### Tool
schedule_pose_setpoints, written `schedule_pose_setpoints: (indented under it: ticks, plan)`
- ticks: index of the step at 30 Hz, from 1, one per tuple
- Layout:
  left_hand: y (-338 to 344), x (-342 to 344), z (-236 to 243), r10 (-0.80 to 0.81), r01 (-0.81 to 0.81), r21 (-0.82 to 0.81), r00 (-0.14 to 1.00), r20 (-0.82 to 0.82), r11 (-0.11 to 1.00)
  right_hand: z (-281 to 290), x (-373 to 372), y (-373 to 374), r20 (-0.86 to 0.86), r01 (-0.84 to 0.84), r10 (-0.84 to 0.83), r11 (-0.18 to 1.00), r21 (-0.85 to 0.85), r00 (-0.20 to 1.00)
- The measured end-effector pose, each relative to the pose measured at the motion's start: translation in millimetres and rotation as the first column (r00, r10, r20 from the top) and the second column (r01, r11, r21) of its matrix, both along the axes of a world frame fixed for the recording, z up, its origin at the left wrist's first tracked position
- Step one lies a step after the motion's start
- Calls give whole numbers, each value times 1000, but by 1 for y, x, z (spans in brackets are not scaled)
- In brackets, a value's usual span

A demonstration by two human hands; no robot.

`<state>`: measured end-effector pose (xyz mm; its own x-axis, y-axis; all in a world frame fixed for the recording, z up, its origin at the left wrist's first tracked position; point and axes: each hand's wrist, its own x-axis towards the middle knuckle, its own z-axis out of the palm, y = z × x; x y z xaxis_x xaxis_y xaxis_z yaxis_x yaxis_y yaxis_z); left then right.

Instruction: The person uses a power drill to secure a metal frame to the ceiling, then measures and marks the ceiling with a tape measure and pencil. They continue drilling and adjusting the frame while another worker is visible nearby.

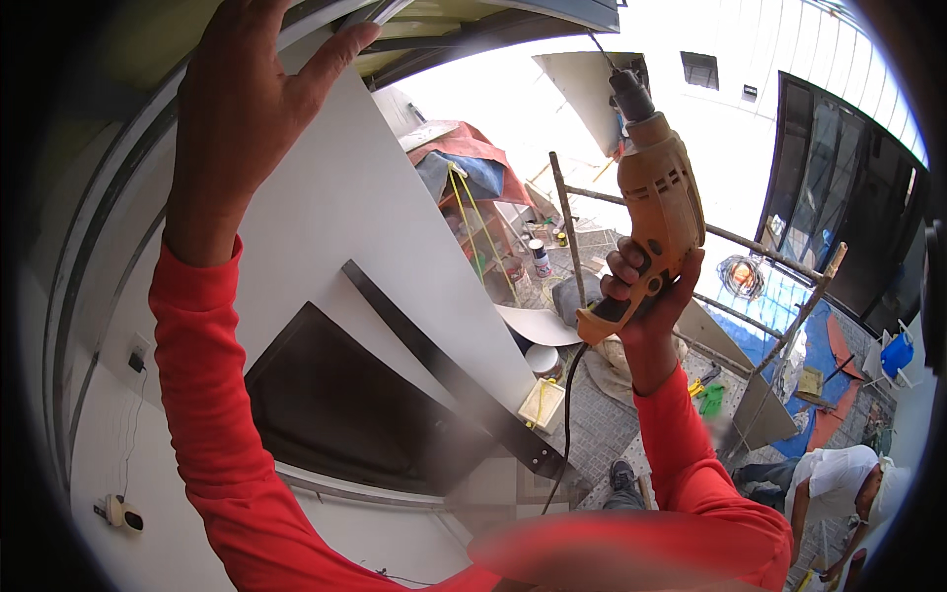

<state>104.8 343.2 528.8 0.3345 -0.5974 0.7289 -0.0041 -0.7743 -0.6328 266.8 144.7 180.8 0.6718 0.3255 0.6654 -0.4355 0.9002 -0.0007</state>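
Drill [661, 192], vented orange body, dark chuck [631, 96], bit [602, 51] upward, right hand [663, 314] grasping it, left hand [242, 109] cropped, grip unclear

I see a co-worker in a white shirt [831, 481] bent over at lower right, near a blue tarpaulin [817, 340]. Dark-framed sliding doors [834, 187] stand beyond a coiled cable [742, 277]. Below me, a white bucket [544, 361] sits just beside a pale rectangular tray [543, 406].
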Motion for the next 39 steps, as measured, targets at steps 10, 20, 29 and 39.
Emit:
schedule_pose_setpoints:
  ticks: [10, 20, 29, 39]
  plan:
    - [-51, 130, 89, 569, -635, -154, 756, -323, 757, 66, 67, 95, -88, 8, -12, 999, -45, 996]
    - [-31, 170, 100, 651, -686, -80, 716, -253, 723, 113, 88, 144, 72, -351, 343, 917, 191, 936]
    - [-30, 196, 89, 597, -595, 61, 802, -13, 801, 127, 93, 170, 102, -338, 322, 910, 240, 941]
    - [-34, 200, 86, 667, -674, -92, 739, -99, 733, 133, 86, 176, 67, -333, 328, 903, 270, 942]
